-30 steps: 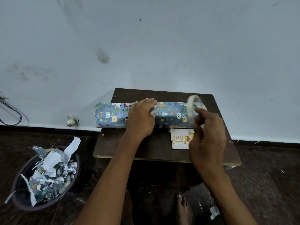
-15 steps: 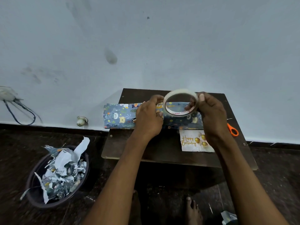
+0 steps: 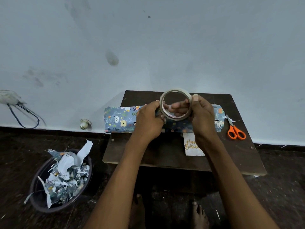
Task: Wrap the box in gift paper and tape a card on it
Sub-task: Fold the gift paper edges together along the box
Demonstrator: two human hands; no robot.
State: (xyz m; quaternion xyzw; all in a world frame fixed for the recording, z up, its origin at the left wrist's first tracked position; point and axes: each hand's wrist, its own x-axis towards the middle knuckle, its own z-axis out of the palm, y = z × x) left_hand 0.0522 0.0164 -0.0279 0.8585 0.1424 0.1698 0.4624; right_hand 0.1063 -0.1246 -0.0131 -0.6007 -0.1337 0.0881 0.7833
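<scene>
A long box wrapped in blue animal-print gift paper point(image 3: 120, 119) lies across the back of a small dark wooden table point(image 3: 239, 156). Both hands hold a roll of clear tape point(image 3: 175, 91) upright above the box's middle. My right hand point(image 3: 203, 116) grips the roll's right side, thumb on the rim and fingers through the hole. My left hand point(image 3: 148, 119) pinches the roll's left lower edge. A white "Happy Birthday" card point(image 3: 189, 146) lies on the table in front of the box, partly under my right wrist.
Orange-handled scissors point(image 3: 235, 131) lie at the table's right, next to the box's end. A dark round bin point(image 3: 42, 204) full of paper scraps stands on the floor at the left. A wall runs just behind the table. My bare feet show below.
My right hand brought the tape roll from the right to above the box's middle. My left hand lifted off the wrapped box and took the roll's left edge.
</scene>
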